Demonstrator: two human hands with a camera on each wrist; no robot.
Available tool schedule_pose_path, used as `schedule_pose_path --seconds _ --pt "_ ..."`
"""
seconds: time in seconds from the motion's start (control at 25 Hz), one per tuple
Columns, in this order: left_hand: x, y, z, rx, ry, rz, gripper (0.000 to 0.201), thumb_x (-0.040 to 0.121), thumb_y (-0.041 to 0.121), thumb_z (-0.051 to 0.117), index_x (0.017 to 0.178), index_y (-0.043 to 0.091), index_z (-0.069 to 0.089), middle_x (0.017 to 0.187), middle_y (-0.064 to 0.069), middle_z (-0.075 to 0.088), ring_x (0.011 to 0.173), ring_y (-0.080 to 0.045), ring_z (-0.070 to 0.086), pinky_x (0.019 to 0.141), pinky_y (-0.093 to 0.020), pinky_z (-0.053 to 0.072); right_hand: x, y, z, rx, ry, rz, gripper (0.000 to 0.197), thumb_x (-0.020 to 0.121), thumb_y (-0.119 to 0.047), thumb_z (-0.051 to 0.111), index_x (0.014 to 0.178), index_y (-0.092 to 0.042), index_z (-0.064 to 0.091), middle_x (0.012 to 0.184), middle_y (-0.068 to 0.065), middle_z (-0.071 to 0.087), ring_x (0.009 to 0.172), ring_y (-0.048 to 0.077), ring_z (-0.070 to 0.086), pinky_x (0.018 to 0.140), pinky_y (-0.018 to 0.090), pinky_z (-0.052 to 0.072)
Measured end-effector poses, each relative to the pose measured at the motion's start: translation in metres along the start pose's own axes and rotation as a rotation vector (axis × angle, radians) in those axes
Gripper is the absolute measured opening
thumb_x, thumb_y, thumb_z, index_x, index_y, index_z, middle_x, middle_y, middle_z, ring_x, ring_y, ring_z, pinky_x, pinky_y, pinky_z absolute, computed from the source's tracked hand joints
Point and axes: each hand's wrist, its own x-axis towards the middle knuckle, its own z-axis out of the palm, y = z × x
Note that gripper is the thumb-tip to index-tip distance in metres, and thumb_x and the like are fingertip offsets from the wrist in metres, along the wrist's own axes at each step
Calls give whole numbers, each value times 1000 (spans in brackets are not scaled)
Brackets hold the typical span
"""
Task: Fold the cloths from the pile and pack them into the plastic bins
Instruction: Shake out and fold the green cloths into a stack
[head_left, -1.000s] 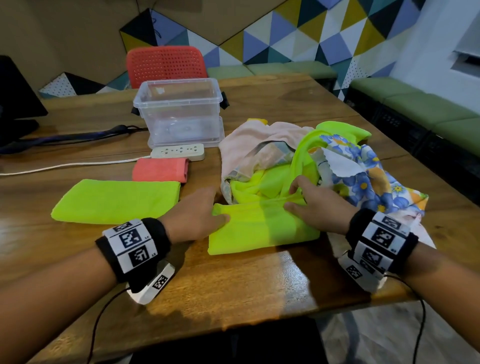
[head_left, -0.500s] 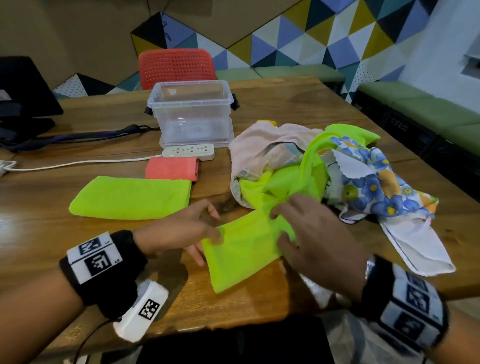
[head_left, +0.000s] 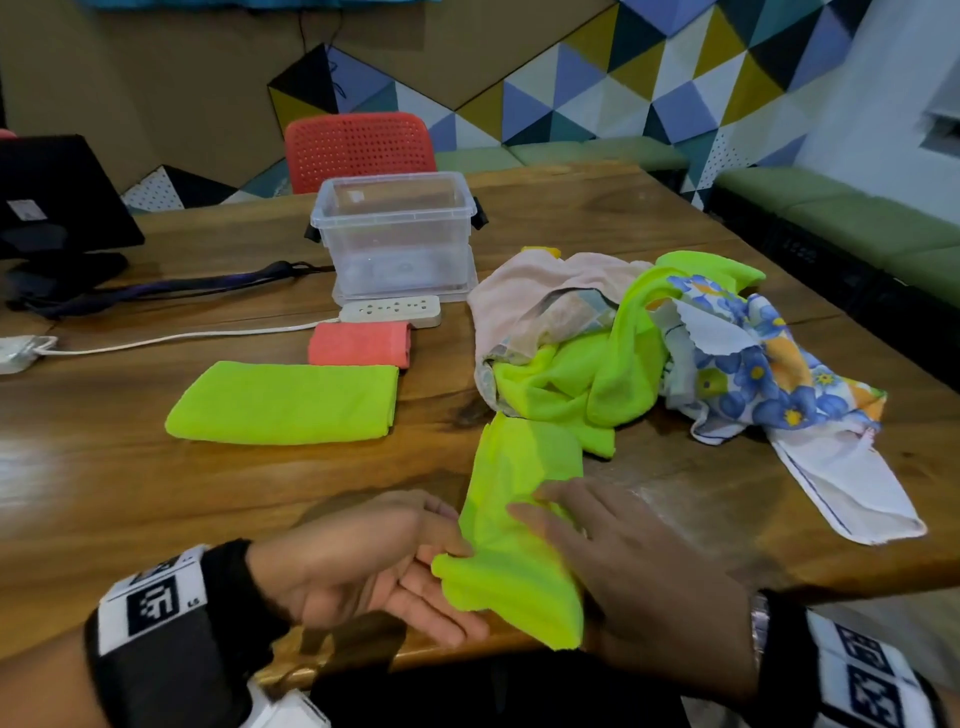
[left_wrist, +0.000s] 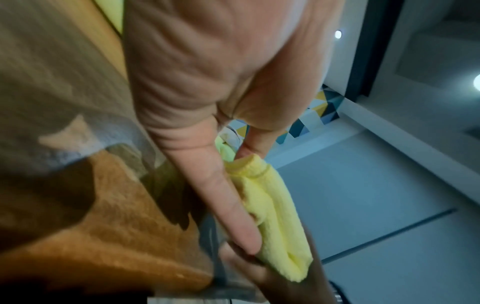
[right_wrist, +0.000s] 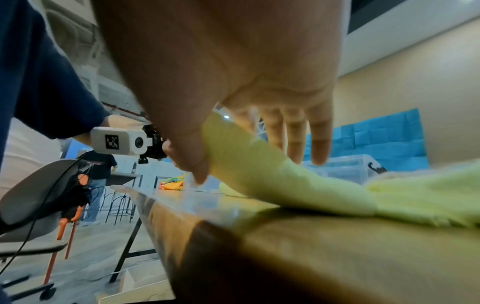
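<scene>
The lime cloth (head_left: 519, 525) lies w/ its long axis running from the pile (head_left: 649, 353) toward the person, slightly slanted; far end at the pile's near edge, touching or overlapping the other lime fabric there, near end lifted off the tabletop (head_left: 156, 493) at its front edge; both hands are at that near end, so neither has to reach; left hand (head_left: 363, 566) is on the cloth's left side, palm turned up, fingers mostly straight under the corner w/ the thumb pinching the hem from above, seen clearest in the left wrist view (left_wrist: 249, 170); right hand (head_left: 634, 571) is on the right side, fingers spread over the top, thumb tucked under the fabric (right_wrist: 197, 160), so it grips the cloth too; judging by this, the step in hand is dragging the cloth clear of the pile to lay it flat for folding; the pull prob. has to go along the long axis, toward the person, since the far end could snag and drag the pile w/ it; the bin (head_left: 395, 234) stands well apart, behind the folded lime cloth (head_left: 285, 402) and red cloth (head_left: 358, 344), nearer the left hand's side.
</scene>
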Motion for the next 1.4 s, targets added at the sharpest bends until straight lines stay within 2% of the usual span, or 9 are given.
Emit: schedule_pose_path --seconds 0.24,0.36,0.44,0.56,0.76,0.96,1.12,1.24,1.4 --pt "7 -8 -16 736 326 304 34 90 9 54 106 38 45 94 0 69 85 -22 67 69 -36 54 -8 8 15 161 199 -72 43 81 -35 64 122 -24 61 122 -5 65 108 16 64 89 30 55" --pt "7 -3 -29 1277 240 438 86 73 17 75 134 53 26 147 29 24 137 8 23 111 -15 26 -9 11 12 339 268 -19 35 84 -36 61 117 -28 60 113 -10 69 99 13 68 79 30 55" --pt "31 1 -39 1342 140 511 101 72 35 82 144 57 14 150 46 -5 144 13 -3 114 -11 5 -5 13 5 454 292 0 24 84 -32 60 107 -25 64 101 -9 71 91 14 68 73 33 53" --pt "65 -9 -47 1290 74 742 80 84 43 73 139 70 22 147 53 10 152 -18 22 117 -25 12 2 17 2 605 275 49 18 85 -33 57 90 -19 67 88 -9 69 82 13 66 68 39 51" --pt "32 5 -6 1127 235 1041 40 90 44 71 127 33 60 130 22 59 119 -1 57 100 -29 47 -1 22 1 645 293 59 23 86 -35 59 89 -14 67 85 -4 68 79 16 66 67 40 50" --pt "44 6 -9 1378 25 953 31 103 38 53 133 33 59 132 18 60 121 -3 56 99 -29 47 -11 29 5 239 169 -159 31 88 -35 61 112 -16 68 112 -2 67 98 18 64 81 32 51" --pt "37 29 -6 1227 -19 715 36 104 44 47 139 51 43 117 38 62 104 12 59 93 -11 44 1 37 -11 621 117 112 33 95 -54 55 114 -27 56 100 -10 67 93 10 65 82 36 50" --pt "45 36 -14 836 -18 547 39 100 54 43 138 49 50 132 33 58 123 8 54 112 -29 38 18 46 -18 937 119 300 29 94 -54 57 108 -28 56 96 -8 68 92 9 65 82 36 50" --pt "71 41 -12 660 180 473 22 100 46 51 115 36 64 105 13 72 94 -9 70 86 -48 59 43 57 -13 662 112 431 31 94 -51 56 113 -27 50 67 -15 62 63 -2 55 58 17 40"
